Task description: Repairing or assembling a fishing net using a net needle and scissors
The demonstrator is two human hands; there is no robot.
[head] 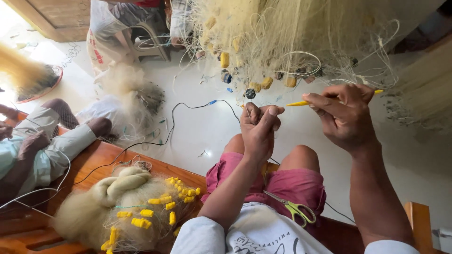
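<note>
Head view, looking down over the person's own lap; left hand (259, 126) raised before the knees, fingers closed in a pinch on fine pale strands of the fishing net (282, 42) that hangs in a tangled curtain across the top of the frame; right hand (346, 115) level with it and just to its right, closed around a slim yellow netting needle (301, 103), the needle lying roughly level with its tip toward the left hand and its tail showing past the knuckles; the two hands near each other but not touching.

Net hangs above and beyond both hands; small yellow and dark floats (263, 83) strung along its lower edge, just above the left hand; thin loops of line trail off it over the white floor (212, 136).

On the lap, pink shorts (301, 183); scissors (294, 207) with green-yellow handles resting on the right thigh, blades pointing toward the left forearm.

Lower left, a wooden bench (155, 167); on it a heaped bundle of net (127, 207) with bright yellow floats gathered on top; a black cable (172, 117) runs from the bench area across the floor toward the hanging net.

Far left, another person (42, 150) in pale clothing, seated by the bench, well apart from the working hands; at top left, a stool (150, 42).
</note>
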